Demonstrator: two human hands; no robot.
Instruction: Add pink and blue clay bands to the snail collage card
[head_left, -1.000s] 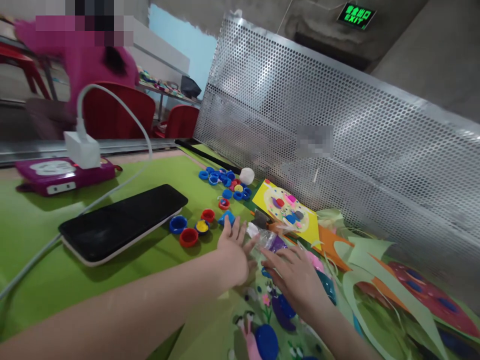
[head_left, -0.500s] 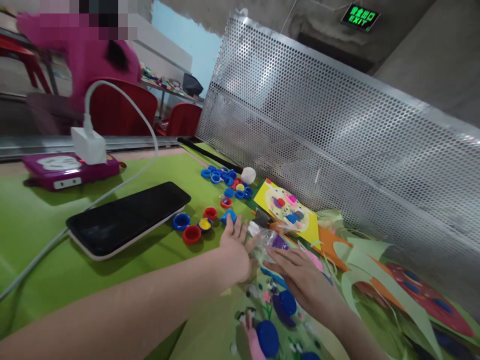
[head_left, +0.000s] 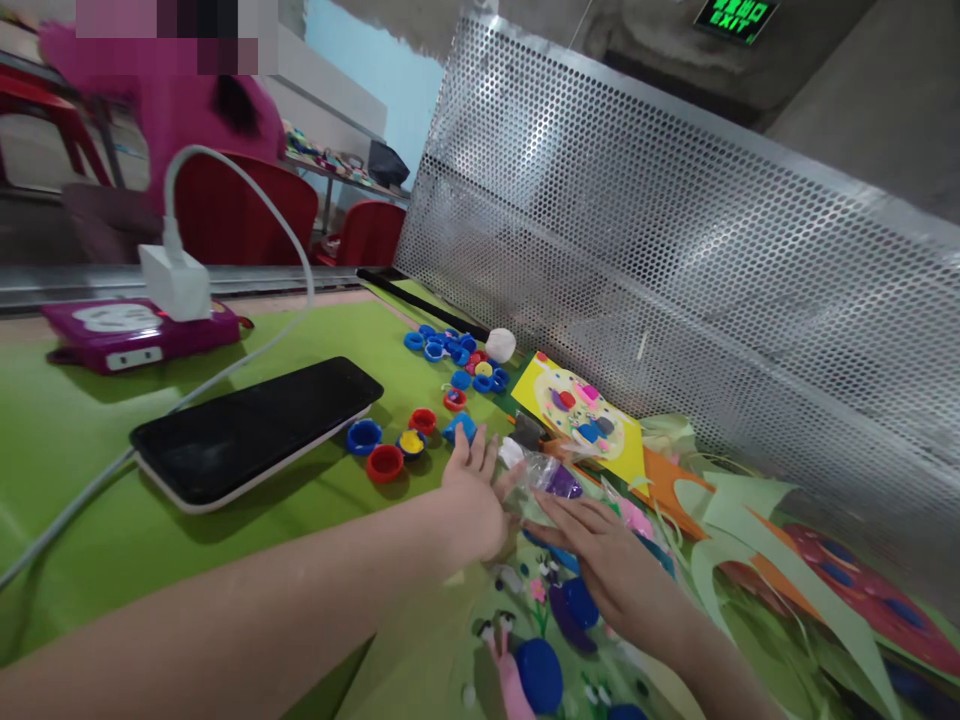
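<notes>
My left hand (head_left: 476, 500) lies palm down, its fingers spread, at the far end of a pale green sheet (head_left: 420, 650) decorated with coloured clay. Its fingertips are beside a blue lump (head_left: 459, 428), perhaps wrapped clay; whether they touch I cannot tell. Flat and with fingers stretched, my right hand (head_left: 600, 555) rests over the sheet's upper part and covers some of it. Near its fingertips is a clear plastic packet with something purple (head_left: 564, 483). Below the hands show a pink clay snail (head_left: 502, 665) with a blue round shell (head_left: 538, 676), a purple snail (head_left: 568, 618) and a pink flower (head_left: 538, 590).
A black phone (head_left: 259, 430), bottle caps (head_left: 385, 463) in several colours and a purple power bank (head_left: 135, 335) with a white plug (head_left: 176, 282) lie left. Paper scraps (head_left: 757, 520) and a yellow clay picture (head_left: 581, 415) sit right, by a perforated metal panel (head_left: 637, 230). Someone in pink sits beyond.
The view has shifted slightly, and the exit sign sits higher and further right. Both hands keep nearly the same place on the sheet, with fingers still outstretched.
</notes>
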